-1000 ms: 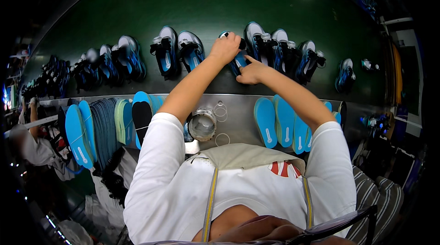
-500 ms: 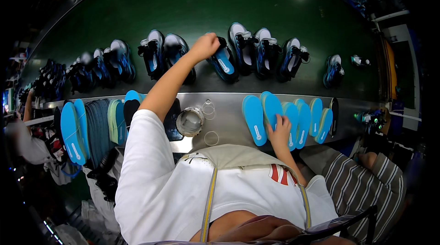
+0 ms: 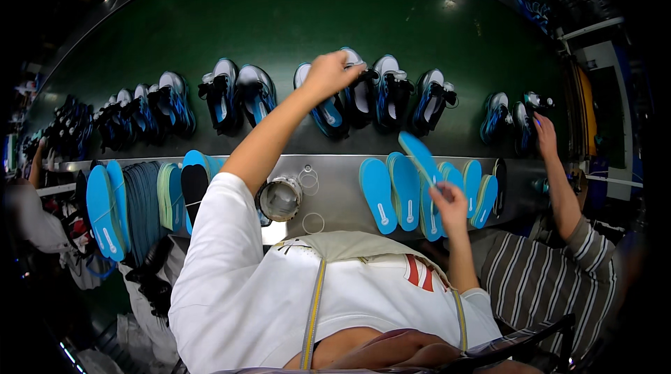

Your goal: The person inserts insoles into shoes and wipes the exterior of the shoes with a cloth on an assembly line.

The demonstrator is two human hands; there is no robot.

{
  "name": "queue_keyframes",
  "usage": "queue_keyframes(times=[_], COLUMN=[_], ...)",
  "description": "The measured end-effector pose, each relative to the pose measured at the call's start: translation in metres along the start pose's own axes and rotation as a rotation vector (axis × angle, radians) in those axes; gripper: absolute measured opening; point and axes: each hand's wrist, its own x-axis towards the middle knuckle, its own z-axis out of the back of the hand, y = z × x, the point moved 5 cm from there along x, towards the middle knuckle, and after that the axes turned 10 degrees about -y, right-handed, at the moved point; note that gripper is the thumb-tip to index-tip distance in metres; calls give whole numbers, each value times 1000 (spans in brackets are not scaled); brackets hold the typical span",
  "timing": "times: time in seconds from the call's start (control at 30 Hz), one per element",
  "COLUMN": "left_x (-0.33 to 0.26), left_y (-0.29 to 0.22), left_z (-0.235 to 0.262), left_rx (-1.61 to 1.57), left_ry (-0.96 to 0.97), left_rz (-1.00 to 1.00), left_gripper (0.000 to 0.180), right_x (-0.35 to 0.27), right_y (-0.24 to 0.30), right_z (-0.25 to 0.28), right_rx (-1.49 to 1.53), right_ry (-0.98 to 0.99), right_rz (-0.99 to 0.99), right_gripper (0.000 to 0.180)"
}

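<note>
Reaching out at full stretch, my left hand (image 3: 328, 73) has its fingers closed on a blue shoe (image 3: 323, 105) on the green conveyor belt (image 3: 279, 17). Nearer me, my right hand (image 3: 451, 200), elbow bent, pinches a blue insole (image 3: 419, 154) lifted off the steel surface (image 3: 335, 196). I judge the insole goes into that shoe next, toe first.

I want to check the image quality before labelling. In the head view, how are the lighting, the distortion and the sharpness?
Head view: strong fisheye bend, so the metal shelf and green belt curve, and the corners are black. A small glare spot sits on the belt at upper right. The left hand on a shoe and the right hand lifting a blue insole look fairly sharp; the far left edge is dark and soft.
</note>
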Motion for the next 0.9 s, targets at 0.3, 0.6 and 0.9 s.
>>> queue_keyframes(times=[0.3, 0.6, 0.9], left_x=[15, 21, 8], left_y=[28, 47, 63], left_z=[-52, -62, -56], left_rx=[151, 51, 13], left_ry=[233, 453, 303], left_rz=[-82, 126, 155], left_gripper=[36, 42, 44], right_x=[86, 108, 84], right_y=[119, 80, 74], right_z=[-116, -210, -213], right_rx=[129, -667, -791], right_ry=[570, 399, 356], right_rz=[-325, 854, 707], right_gripper=[17, 12, 14])
